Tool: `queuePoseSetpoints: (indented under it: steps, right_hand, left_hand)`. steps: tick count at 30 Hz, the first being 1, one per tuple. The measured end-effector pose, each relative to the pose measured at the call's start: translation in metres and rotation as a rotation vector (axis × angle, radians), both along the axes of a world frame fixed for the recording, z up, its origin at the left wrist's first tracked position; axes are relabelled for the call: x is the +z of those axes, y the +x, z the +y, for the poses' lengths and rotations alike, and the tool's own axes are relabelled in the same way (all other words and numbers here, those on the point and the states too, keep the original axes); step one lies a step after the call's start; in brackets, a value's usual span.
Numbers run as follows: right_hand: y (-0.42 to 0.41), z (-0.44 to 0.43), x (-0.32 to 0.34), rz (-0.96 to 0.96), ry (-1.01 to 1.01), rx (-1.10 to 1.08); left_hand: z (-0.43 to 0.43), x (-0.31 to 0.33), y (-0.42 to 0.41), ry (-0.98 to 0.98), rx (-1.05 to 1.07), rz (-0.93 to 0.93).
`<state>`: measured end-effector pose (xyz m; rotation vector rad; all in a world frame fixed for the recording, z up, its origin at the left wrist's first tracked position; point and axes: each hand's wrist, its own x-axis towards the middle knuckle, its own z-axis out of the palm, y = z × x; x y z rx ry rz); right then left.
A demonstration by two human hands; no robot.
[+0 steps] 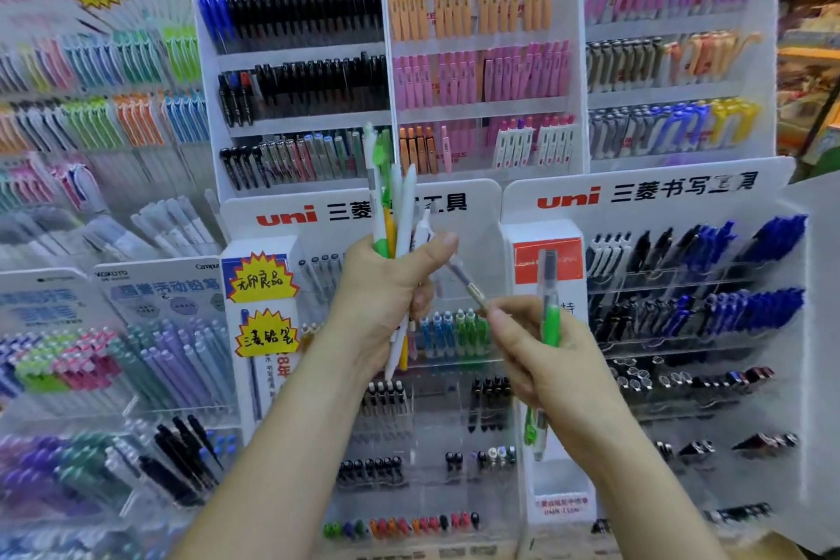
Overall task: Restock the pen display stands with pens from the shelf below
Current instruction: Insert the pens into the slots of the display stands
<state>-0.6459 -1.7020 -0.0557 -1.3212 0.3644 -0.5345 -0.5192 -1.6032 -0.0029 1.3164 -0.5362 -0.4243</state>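
Observation:
My left hand [386, 291] grips a bundle of pens [393, 214], white, green and orange, held upright in front of the middle "uni" display stand [363, 209]. My right hand [541, 350] holds a green pen [550, 300] upright in its fingers, and its thumb and fingertip pinch the lower end of a thin grey pen [463, 277] that slants up to the bundle. Both hands hover before clear acrylic tiers with blue and green pens [454, 332].
A second "uni" stand [645, 191] with black and blue pens is at the right. Zebra racks [477, 59] with orange and pink pens rise behind. Pastel pen trays [113, 377] fill the left. Lower tiers [409, 468] hold sparse rows of pens.

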Motion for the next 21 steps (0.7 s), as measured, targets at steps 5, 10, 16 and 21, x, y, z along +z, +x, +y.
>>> queuePoseSetpoints:
  steps: [5,10,16,21]
  right_hand:
    - [-0.002,0.010,-0.016,-0.051,-0.197,-0.149]
    - [-0.001,0.027,-0.021,-0.090,-0.090,-0.135]
    - [0.012,0.059,-0.017,-0.048,0.031,0.047]
    - [0.027,0.087,-0.018,0.055,0.055,0.125]
  left_hand:
    - [0.020,-0.003,-0.007,0.069,0.153,-0.086]
    - [0.054,-0.006,-0.004,0.106,0.153,-0.073]
    - [0.089,-0.007,0.004,-0.003,0.120,-0.083]
    - [0.117,-0.006,0.024,-0.050,0.195,-0.123]
